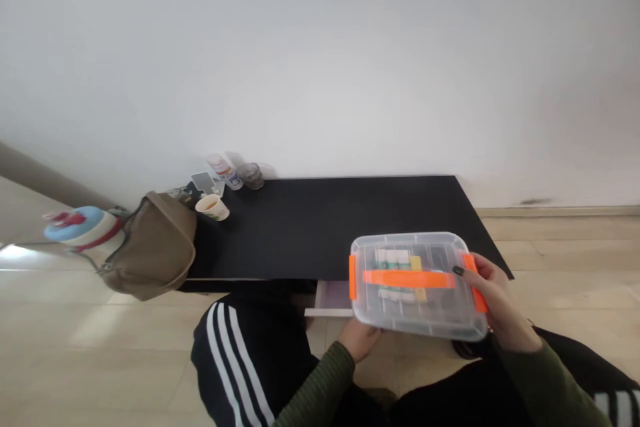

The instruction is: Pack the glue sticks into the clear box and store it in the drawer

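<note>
Clear plastic storage box sits up in my two hands, lifted in front of the near edge of the black surface and partly overlapping the open white drawer in my view. My right hand is closed around the box's right end, with my thumb across the lid near the orange latch. My left hand is at the near edge, its fingers hidden beneath the box, so I can't tell whether it is gripping or only supporting. An orange strap runs across the lid, and white and yellow items show dimly through it. My green ribbed sleeve covers my left forearm, and my black track pants with white stripes are below. Far along the surface are a paper cup, a spray bottle, a dark glass and a phone. A tan bag sits at the surface's left end, beside a round blue-and-white object with red on it.
</note>
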Demonstrator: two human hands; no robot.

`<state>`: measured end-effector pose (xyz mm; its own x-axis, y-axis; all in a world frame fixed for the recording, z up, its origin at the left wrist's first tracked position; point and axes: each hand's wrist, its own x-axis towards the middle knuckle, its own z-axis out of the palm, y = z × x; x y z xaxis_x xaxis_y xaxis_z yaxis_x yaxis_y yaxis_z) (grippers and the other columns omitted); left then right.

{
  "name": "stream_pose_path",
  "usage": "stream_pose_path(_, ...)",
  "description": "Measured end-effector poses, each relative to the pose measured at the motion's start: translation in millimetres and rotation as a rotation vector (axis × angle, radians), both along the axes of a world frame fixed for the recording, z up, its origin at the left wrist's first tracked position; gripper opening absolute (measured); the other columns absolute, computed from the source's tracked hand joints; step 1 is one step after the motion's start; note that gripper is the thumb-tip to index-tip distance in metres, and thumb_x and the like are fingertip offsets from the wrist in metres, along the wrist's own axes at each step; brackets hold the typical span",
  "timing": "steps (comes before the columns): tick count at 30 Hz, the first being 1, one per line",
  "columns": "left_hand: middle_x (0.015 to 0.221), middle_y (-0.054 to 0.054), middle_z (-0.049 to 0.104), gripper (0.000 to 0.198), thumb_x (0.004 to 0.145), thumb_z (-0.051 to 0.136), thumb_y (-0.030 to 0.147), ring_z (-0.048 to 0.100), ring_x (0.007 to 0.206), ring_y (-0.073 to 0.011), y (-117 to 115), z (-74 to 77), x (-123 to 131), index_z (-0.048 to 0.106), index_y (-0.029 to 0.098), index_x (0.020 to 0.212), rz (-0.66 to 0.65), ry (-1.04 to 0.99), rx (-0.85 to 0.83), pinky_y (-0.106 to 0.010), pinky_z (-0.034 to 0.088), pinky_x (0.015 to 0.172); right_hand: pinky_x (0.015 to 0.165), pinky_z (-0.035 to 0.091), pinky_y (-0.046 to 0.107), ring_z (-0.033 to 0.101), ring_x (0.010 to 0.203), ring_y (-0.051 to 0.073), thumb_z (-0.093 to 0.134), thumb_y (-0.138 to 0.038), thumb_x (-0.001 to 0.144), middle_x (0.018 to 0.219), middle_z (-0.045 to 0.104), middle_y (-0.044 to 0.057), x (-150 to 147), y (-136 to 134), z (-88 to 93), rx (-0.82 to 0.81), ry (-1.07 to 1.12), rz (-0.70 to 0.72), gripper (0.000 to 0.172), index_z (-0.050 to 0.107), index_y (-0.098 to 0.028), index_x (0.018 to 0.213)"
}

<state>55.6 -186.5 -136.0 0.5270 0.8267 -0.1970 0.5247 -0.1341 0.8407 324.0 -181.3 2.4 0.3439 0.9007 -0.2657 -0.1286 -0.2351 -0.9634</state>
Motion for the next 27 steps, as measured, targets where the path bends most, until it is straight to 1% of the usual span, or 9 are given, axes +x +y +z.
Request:
stream_pose_path(2, 0.114, -0.013, 0.071, 0.03, 0.08, 0.052, 0.022, 0.061, 0.115, -0.0281, 22.7, 11.8, -16.3, 0.069, 0.018, 0.105, 0.146, -0.001, -0.019, -0.04, 0.047, 0.099, 0.05, 0.05, 0.025, 0.06, 0.054, 0.015, 0.08, -0.035, 0.06, 0.067, 0.066, 0.0, 0.1, 24.2, -9.3, 0.006, 0.044, -0.027, 0.032, 0.065, -0.02, 0.083)
stream_pose_path(4, 0.089, -0.01, 0.073, 0.024, 0.084, 0.048, 0.03, 0.068, 0.09, -0.0242, 48.5, 30.8, -36.1, 0.067, 0.017, 0.091, 0.332, -0.072, -0.088, -0.035, 0.054, 0.082, 0.051, 0.05, 0.026, 0.06, 0.054, 0.015, 0.076, -0.036, 0.063, 0.067, 0.066, 0.0, 1.3, 46.9, -16.8, 0.014, 0.052, -0.027, 0.029, 0.064, -0.019, 0.083)
stream_pose_path(7, 0.08, -0.007, 0.069, 0.035, 0.088, 0.044, 0.046, 0.066, 0.07, -0.0183, 89.2, 68.6, -60.0, 0.06, 0.016, 0.096, 0.581, -0.31, -0.125, -0.029, 0.054, 0.062, 0.051, 0.048, 0.027, 0.058, 0.055, 0.017, 0.071, -0.04, 0.066, 0.065, 0.064, 0.002, 1.4, 77.8, -25.5, 0.036, 0.012, 0.03, 0.027, 0.062, -0.019, 0.081)
stream_pose_path(9, 0.082, -0.008, 0.068, 0.044, 0.09, 0.04, 0.055, 0.065, 0.066, -0.0179, 115.2, 93.5, -64.6, 0.058, 0.017, 0.102, 0.59, -0.277, -0.059, -0.027, 0.051, 0.056, 0.053, 0.048, 0.028, 0.058, 0.056, 0.017, 0.069, -0.044, 0.069, 0.064, 0.062, 0.002, -0.5, 97.0, -31.0, 0.047, -0.022, 0.087, 0.028, 0.061, -0.019, 0.08)
stream_pose_path(11, 0.081, -0.008, 0.068, 0.048, 0.089, 0.042, 0.058, 0.064, 0.064, -0.02, 139.8, 113.3, -59.5, 0.056, 0.018, 0.111, 0.521, -0.09, 0.002, -0.028, 0.047, 0.056, 0.055, 0.047, 0.028, 0.058, 0.059, 0.018, 0.066, -0.047, 0.072, 0.065, 0.062, 0.003, -2.6, 115.0, -36.8, 0.049, -0.079, 0.148, 0.03, 0.061, -0.018, 0.08)
stream_pose_path(14, 0.083, -0.013, 0.069, 0.049, 0.086, 0.05, 0.057, 0.067, 0.076, -0.028, 172.9, 130.0, -43.6, 0.055, 0.017, 0.114, 0.466, 0.21, 0.098, -0.032, 0.045, 0.067, 0.061, 0.046, 0.027, 0.057, 0.065, 0.017, 0.061, -0.05, 0.076, 0.067, 0.062, 0.002, -3.2, 136.8, -45.0, 0.035, -0.245, 0.24, 0.032, 0.061, -0.018, 0.077)
stream_pose_path(17, 0.082, -0.013, 0.068, 0.04, 0.089, 0.047, 0.053, 0.066, 0.077, -0.0294, 196.7, 132.7, -34.8, 0.054, 0.017, 0.104, 0.386, 0.294, 0.087, -0.033, 0.043, 0.069, 0.065, 0.045, 0.027, 0.056, 0.068, 0.017, 0.056, -0.052, 0.079, 0.071, 0.062, 0.001, 0.0, 150.0, -50.1, 0.016, -0.382, 0.283, 0.035, 0.061, -0.017, 0.077)
stream_pose_path(23, 0.059, 0.002, 0.055, 0.048, 0.091, 0.035, 0.065, 0.048, 0.042, -0.0136, 211.4, 110.7, -51.5, 0.05, 0.02, 0.102, 0.277, -0.077, -0.1, -0.025, 0.038, 0.045, 0.068, 0.048, 0.029, 0.06, 0.073, 0.02, 0.053, -0.053, 0.078, 0.075, 0.067, 0.004, 8.2, 163.9, -57.1, -0.01, -0.279, 0.371, 0.037, 0.062, -0.017, 0.079)
stream_pose_path(27, 0.056, 0.005, 0.05, 0.053, 0.088, 0.038, 0.07, 0.041, 0.036, -0.0098, 213.4, 97.9, -60.9, 0.049, 0.021, 0.103, 0.282, -0.197, -0.174, -0.022, 0.033, 0.035, 0.067, 0.051, 0.033, 0.063, 0.071, 0.023, 0.054, -0.059, 0.076, 0.068, 0.067, 0.007, 17.6, 172.3, -63.8, -0.079, -0.183, 0.472, 0.044, 0.063, -0.016, 0.069)
